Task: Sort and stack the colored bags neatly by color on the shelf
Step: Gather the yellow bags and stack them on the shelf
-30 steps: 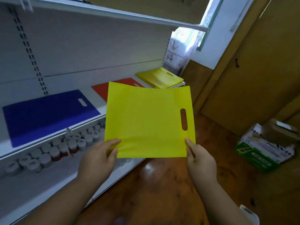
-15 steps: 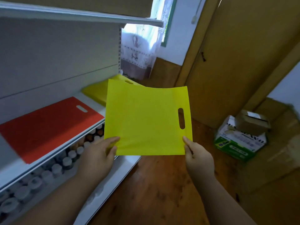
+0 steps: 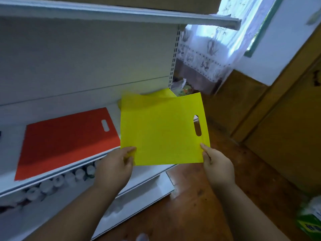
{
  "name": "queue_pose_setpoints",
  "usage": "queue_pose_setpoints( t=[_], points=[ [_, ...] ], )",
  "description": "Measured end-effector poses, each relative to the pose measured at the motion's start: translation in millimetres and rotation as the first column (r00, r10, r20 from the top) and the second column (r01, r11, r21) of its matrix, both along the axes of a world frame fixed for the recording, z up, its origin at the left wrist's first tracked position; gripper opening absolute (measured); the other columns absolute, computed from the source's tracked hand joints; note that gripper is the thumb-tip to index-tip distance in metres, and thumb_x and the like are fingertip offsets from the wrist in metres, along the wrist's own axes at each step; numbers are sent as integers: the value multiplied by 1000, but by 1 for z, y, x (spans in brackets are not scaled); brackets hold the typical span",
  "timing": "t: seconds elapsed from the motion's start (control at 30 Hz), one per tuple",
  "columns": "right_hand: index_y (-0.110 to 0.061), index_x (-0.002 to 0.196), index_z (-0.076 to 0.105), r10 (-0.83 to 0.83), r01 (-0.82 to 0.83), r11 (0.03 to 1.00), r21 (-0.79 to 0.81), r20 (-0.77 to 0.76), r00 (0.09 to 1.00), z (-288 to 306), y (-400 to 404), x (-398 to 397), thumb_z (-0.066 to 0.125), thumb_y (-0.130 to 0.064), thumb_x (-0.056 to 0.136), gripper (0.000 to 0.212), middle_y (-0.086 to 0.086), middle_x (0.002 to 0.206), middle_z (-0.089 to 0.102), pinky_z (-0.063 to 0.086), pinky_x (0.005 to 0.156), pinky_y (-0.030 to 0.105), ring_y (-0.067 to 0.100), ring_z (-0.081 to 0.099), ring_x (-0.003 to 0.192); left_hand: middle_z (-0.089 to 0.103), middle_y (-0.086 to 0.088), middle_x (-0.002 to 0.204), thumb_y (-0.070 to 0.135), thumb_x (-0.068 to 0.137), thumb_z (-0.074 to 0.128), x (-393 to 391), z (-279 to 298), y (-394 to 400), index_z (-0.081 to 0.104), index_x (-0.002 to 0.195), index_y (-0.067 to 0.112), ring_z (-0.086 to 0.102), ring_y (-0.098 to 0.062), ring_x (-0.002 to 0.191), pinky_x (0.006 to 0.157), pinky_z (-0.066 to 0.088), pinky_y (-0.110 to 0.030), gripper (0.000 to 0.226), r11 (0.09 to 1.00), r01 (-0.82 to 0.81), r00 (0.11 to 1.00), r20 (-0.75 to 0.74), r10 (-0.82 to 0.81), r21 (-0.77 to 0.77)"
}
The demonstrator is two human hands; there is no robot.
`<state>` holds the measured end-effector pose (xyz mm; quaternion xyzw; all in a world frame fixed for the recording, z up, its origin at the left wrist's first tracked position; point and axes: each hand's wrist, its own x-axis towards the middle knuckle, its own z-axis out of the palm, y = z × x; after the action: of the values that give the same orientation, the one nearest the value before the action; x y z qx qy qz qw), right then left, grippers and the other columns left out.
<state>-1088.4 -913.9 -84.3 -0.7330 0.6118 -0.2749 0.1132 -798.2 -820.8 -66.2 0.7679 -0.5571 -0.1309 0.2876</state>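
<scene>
A: From the head view, what lies around the yellow bag [image 3: 161, 131]?

B: A white metal shelf [image 3: 10, 181] carries a red bag [image 3: 67, 141] lying flat to its left. A yellow stack [image 3: 165, 93] peeks out behind the held bag's top edge, which hides most of it. Below the shelf, small white-capped bottles [image 3: 57, 181] sit in a row, blurred. A lace curtain [image 3: 206, 53] hangs by the window, and the wooden floor [image 3: 191, 197] looks glossy.

A: And the hands?

B: The left hand [image 3: 114, 167] pinches the bag's lower left corner; the right hand [image 3: 217, 166] pinches the lower right edge. The bag hangs in the air in front of the shelf's right end.

A: Its make?

B: Thin, matte, rectangular, with an oval handle slot [image 3: 197, 126].
</scene>
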Motion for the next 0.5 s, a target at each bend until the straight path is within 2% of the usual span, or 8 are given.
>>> queue_pose_setpoints(
  t=[0.07,0.2,0.4,0.5],
  points=[
    [-25,136,58,43,-43,999,4,-10,999,-4,-35,16,52,-23,100,37,2,111,68,48,75,35,25,62,102,65,1,128,27,94,60,9,-4,-16,64,127,31,61,-24,111,82,49,-34,34,997,-73,997,15,73,23],
    [-21,133,60,45,-45,999,5,-47,998,-3,-95,34,57,-28,97,36,4,122,65,45,83,34,25,59,112,62,-3,130,26,95,55,23,-3,-62,61,132,30,60,-26,112,83,47,-35,37,990,-124,987,108,116,68],
    [-15,124,66,134,-145,986,-85,-119,984,28,-178,41,63,-32,93,35,4,105,66,46,69,34,27,63,94,66,-5,113,27,95,57,18,12,-109,68,120,25,62,-26,98,78,49,-34,28,979,-198,964,187,187,42],
    [-16,125,65,195,-203,979,-30,-179,964,28,-215,45,60,-36,95,37,4,110,65,47,73,35,27,62,96,65,-6,111,28,94,59,14,10,-136,68,120,25,64,-27,94,77,49,-34,28,963,-269,936,242,255,28]
  ],
)
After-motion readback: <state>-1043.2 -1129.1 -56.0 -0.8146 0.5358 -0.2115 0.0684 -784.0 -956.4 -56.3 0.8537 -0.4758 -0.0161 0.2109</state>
